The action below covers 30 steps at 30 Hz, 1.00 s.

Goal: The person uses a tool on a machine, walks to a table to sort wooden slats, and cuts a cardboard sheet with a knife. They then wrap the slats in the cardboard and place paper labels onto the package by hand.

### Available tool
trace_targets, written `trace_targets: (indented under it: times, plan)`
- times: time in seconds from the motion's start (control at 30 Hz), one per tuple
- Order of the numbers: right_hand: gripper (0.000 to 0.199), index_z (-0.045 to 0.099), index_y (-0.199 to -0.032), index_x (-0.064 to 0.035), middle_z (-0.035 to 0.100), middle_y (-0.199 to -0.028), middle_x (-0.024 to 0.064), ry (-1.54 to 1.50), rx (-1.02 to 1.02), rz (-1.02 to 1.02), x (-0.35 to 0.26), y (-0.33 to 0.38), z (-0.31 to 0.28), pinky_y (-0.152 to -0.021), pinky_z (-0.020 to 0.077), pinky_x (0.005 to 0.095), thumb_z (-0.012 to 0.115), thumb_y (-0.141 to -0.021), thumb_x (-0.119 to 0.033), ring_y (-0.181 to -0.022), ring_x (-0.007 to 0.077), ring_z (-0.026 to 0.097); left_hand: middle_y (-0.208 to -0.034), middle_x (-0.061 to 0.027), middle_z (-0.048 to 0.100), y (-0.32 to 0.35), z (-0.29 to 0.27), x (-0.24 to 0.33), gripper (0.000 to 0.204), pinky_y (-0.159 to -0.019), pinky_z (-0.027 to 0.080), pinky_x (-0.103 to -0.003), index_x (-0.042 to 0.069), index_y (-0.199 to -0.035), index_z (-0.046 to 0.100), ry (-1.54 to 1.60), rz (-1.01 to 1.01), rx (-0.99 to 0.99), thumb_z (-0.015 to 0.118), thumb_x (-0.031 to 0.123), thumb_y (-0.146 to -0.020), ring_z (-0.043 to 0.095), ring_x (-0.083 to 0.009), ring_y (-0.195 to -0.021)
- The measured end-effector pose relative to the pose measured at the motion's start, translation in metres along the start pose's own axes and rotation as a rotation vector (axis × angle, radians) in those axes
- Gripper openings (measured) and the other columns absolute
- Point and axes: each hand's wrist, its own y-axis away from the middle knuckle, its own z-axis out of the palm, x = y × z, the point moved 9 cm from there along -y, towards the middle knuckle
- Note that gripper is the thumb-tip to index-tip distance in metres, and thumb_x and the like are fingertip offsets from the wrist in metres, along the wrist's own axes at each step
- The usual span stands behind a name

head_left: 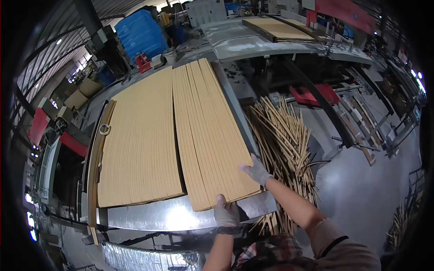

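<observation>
Hands on grooved board: my gloved left hand point(225, 212) grips the near end of the right-hand board point(210, 135) on the steel tabletop point(167, 217); my right hand point(256, 170) clasps its right edge, beside scrap strips point(282, 135).

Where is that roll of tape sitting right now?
In the head view, the roll of tape lies on the left side of the metal table, on a wooden strip just left of the left stack of boards, well away from both gloved hands.

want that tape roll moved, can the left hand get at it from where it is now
Probably not without a long stretch: the left hand is on the near end of the right board stack, and the tape roll lies beyond the left stack.
</observation>
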Motion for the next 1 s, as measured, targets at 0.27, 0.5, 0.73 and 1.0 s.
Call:
trace_targets:
  times: [0.27, 0.5, 0.73, 1.0]
  plan:
    - [0.087, 0.022, -0.143, -0.0031, 0.035, -0.139, 0.0248, 0.207, 0.02, 0.138, -0.009, -0.005, 0.009, -0.107, 0.0297, 0.0363, 0.064, -0.08, -0.047, -0.129, 0.0348, 0.036, -0.111, -0.0086, 0.053, 0.037, -0.03, 0.017, 0.034, -0.088, 0.046, -0.042, 0.009, -0.1, 0.052, -0.093, -0.104, -0.024, 0.063, 0.037, -0.085, 0.05, -0.0262, -0.106]
    - [0.095, 0.018, -0.143, -0.0014, 0.029, -0.142, 0.0237, 0.037, -0.093, 0.138, -0.001, -0.004, 0.004, -0.103, 0.0325, 0.0413, 0.064, -0.077, -0.052, -0.133, 0.035, 0.029, -0.102, -0.0049, 0.055, -0.018, 0.014, 0.027, 0.038, -0.089, 0.04, -0.039, 0.007, -0.111, 0.053, -0.061, -0.03, -0.074, 0.065, 0.032, -0.085, 0.051, -0.0226, -0.097]
    - [0.087, 0.027, -0.143, -0.0166, 0.015, -0.149, 0.0213, 0.981, -0.129, -0.087, -0.125, 0.054, 0.028, -0.1, 0.0317, 0.053, 0.054, -0.077, -0.066, -0.134, 0.0448, 0.017, -0.097, -0.005, 0.056, -0.018, 0.01, 0.041, 0.034, -0.09, 0.041, -0.036, 0.007, -0.104, 0.055, -0.23, 0.032, -0.013, 0.069, 0.028, -0.082, 0.05, -0.0153, -0.084]
    - [0.087, 0.026, -0.144, -0.0172, 0.016, -0.148, 0.0173, 0.984, -0.137, -0.077, -0.107, 0.047, 0.033, -0.099, 0.035, 0.0501, 0.057, -0.076, -0.062, -0.134, 0.0414, 0.02, -0.082, -0.0023, 0.048, -0.006, 0.001, 0.041, 0.032, -0.086, 0.04, -0.035, 0.008, -0.093, 0.054, -0.076, 0.066, 0.029, 0.064, 0.038, -0.086, 0.049, -0.0169, -0.085]
